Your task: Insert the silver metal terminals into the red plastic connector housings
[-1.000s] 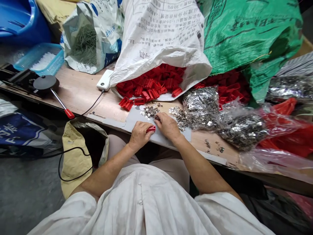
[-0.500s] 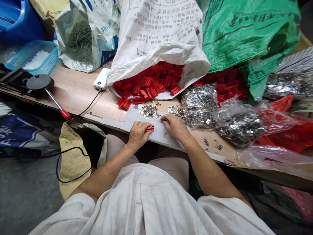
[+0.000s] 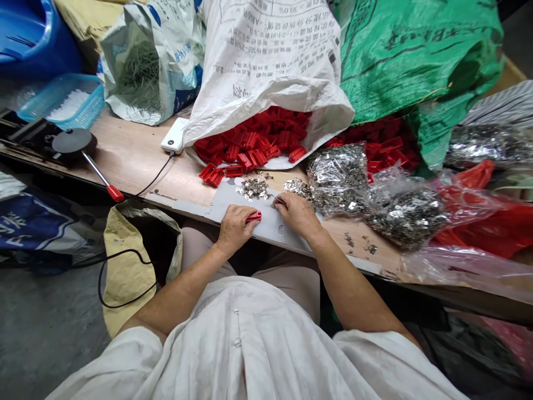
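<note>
My left hand [image 3: 235,226] is closed around a red plastic piece [image 3: 254,216], whose end sticks out past the thumb and fingers over the grey sheet [image 3: 266,225]. To its right, my right hand [image 3: 297,213] pinches thumb and forefinger together at the sheet. Something thin and dark shows at those fingertips, too small to make out. Just beyond the hands lies a small heap of metal clips [image 3: 253,189], with a second metal heap [image 3: 297,188] beside it. A single small metal piece [image 3: 280,228] rests on the sheet between my hands.
A white sack [image 3: 270,61] spills red plastic pieces [image 3: 250,150] onto the bench. Right of it stand a green sack [image 3: 416,61] and clear bags of metal parts [image 3: 337,178]. On the left are a white power bank [image 3: 174,135] with a cable and a red-handled lever tool [image 3: 97,169].
Both hands keep nearly the same place and grip. The whole view has shifted slightly.
</note>
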{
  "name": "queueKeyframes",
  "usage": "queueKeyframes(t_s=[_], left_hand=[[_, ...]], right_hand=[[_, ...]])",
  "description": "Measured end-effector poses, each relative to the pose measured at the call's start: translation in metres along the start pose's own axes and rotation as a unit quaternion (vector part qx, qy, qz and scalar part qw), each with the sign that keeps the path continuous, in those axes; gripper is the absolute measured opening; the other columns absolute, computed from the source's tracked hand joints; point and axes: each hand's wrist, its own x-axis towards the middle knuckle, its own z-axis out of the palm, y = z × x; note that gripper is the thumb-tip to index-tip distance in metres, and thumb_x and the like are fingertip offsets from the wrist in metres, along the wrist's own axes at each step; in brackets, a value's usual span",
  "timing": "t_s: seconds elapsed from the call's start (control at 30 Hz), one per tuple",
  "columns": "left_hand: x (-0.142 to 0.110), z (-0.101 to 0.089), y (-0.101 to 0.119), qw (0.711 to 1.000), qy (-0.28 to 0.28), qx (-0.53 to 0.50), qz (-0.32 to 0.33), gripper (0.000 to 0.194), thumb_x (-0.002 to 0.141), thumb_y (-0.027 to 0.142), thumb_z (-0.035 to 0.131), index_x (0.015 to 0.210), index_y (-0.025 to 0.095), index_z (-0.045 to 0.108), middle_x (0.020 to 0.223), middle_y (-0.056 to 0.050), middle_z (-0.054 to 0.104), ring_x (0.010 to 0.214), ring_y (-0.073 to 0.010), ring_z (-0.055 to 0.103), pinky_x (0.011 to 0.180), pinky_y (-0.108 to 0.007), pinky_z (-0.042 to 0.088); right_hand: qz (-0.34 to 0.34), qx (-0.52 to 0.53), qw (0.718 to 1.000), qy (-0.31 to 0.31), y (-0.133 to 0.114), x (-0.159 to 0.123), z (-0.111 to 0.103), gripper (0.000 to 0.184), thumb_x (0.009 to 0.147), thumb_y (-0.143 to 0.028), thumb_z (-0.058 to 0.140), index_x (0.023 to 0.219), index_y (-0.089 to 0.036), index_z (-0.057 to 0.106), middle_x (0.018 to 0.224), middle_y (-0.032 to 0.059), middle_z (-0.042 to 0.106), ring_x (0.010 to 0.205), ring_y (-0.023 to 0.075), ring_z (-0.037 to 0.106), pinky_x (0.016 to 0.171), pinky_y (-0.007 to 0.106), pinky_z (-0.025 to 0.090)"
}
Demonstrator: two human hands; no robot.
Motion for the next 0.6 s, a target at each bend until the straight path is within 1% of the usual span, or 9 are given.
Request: queueKeyframes(t_s=[0.27, 0.37, 0.43, 0.5, 0.53, 0.6], left_hand=[[0.000, 0.001, -0.001, 1.000, -0.007, 0.003, -0.001, 0.021, 0.084, 0.028, 0.066, 0.104, 0.019, 0.064, 0.101, -0.005, 0.072, 0.096, -0.0208, 0.062, 0.089, -0.039, 0.048], [0.000, -0.001, 0.000, 1.000, -0.012, 0.004, -0.003, 0.024, 0.082, 0.028, 0.069, 0.104, 0.020, 0.064, 0.100, -0.005, 0.072, 0.097, -0.0207, 0.062, 0.089, -0.039, 0.048], [0.002, -0.003, 0.001, 1.000, -0.007, -0.004, 0.000, 0.031, 0.080, 0.033, 0.072, 0.106, 0.019, 0.064, 0.102, -0.006, 0.072, 0.097, -0.0204, 0.062, 0.090, -0.038, 0.048], [0.007, -0.006, 0.004, 1.000, 0.003, -0.014, 0.002, 0.038, 0.081, 0.038, 0.070, 0.113, 0.019, 0.062, 0.108, -0.006, 0.071, 0.099, -0.0198, 0.061, 0.090, -0.036, 0.048], [0.010, -0.008, 0.005, 1.000, 0.006, -0.015, 0.003, 0.039, 0.083, 0.039, 0.068, 0.116, 0.019, 0.061, 0.111, -0.006, 0.070, 0.100, -0.0195, 0.061, 0.091, -0.035, 0.048], [0.019, -0.010, 0.010, 1.000, 0.005, -0.001, 0.009, 0.032, 0.088, 0.035, 0.062, 0.116, 0.019, 0.061, 0.113, -0.006, 0.069, 0.101, -0.0194, 0.060, 0.091, -0.035, 0.047]], right_hand=[[-0.013, 0.012, 1.000, 0.011, -0.002, 0.000, 0.000, 0.014, 0.086, -0.019, 0.053, 0.091, -0.021, 0.065, 0.095, 0.0077, 0.069, 0.090, 0.0215, 0.060, 0.080, 0.032, 0.042], [-0.013, 0.018, 1.000, 0.015, -0.003, 0.000, -0.001, 0.014, 0.085, -0.018, 0.052, 0.089, -0.020, 0.065, 0.092, 0.0078, 0.069, 0.087, 0.0214, 0.060, 0.079, 0.032, 0.042], [-0.006, 0.043, 0.999, 0.028, -0.004, 0.000, -0.002, 0.014, 0.084, -0.018, 0.052, 0.088, -0.020, 0.066, 0.090, 0.0073, 0.069, 0.085, 0.0207, 0.060, 0.078, 0.031, 0.042], [-0.006, 0.087, 0.995, 0.043, -0.007, -0.001, -0.004, 0.014, 0.084, -0.020, 0.053, 0.088, -0.020, 0.066, 0.087, 0.0059, 0.069, 0.081, 0.0194, 0.060, 0.076, 0.031, 0.042], [-0.010, 0.110, 0.993, 0.049, -0.009, -0.002, -0.005, 0.014, 0.084, -0.021, 0.053, 0.088, -0.020, 0.066, 0.085, 0.0050, 0.069, 0.078, 0.0186, 0.059, 0.075, 0.030, 0.042], [-0.021, 0.149, 0.987, 0.060, -0.013, -0.003, -0.008, 0.014, 0.084, -0.025, 0.054, 0.088, -0.020, 0.067, 0.083, 0.0039, 0.068, 0.074, 0.0172, 0.058, 0.072, 0.029, 0.042]])
